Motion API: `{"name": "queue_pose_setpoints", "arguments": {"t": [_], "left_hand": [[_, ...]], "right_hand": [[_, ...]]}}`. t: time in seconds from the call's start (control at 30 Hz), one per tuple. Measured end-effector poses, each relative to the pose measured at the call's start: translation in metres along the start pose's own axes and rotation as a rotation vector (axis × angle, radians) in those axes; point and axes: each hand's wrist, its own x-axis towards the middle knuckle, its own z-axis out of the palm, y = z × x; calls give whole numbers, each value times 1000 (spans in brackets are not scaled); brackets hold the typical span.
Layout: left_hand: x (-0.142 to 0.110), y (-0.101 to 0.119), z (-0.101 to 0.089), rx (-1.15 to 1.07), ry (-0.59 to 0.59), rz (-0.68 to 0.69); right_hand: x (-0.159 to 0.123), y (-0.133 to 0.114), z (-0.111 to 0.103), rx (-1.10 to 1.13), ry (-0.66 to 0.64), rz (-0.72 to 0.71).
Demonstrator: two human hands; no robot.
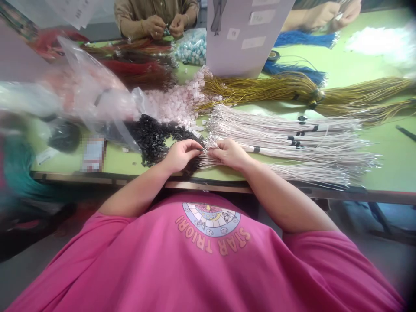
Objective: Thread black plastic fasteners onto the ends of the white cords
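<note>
My left hand [183,155] is closed in a pinch over the right side of a heap of small black plastic connectors [151,141]. What its fingertips hold is too small to make out. Just to the right, my right hand [231,154] has thumb and fingers closed on a white wire [209,161] near its bare tip, among other wire ends. Both sets of fingertips nearly meet. Under and beyond the right hand lie several bundles of white wires [276,134], bound with black tape, their tips toward my left hand.
Small pale pink connectors [175,102] are heaped behind the black ones. Yellow wire bundles [260,89] stretch across the back right. A clear plastic bag [107,97] stands at left, near a phone-like pixelated object [93,154]. Beyond a grey divider [243,39], other people's hands [165,27] work.
</note>
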Motion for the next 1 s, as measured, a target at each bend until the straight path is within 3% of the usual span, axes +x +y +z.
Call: {"name": "queue_pose_setpoints", "arguments": {"t": [0.5, 0.67, 1.0], "left_hand": [[-1, 0, 4, 419, 60, 220], [0, 0, 3, 390, 52, 219], [1, -3, 0, 314, -4, 219]], "right_hand": [[3, 3, 3, -49, -2, -24], [2, 2, 3, -88, 3, -41], [2, 2, 5, 70, -60, 4]]}}
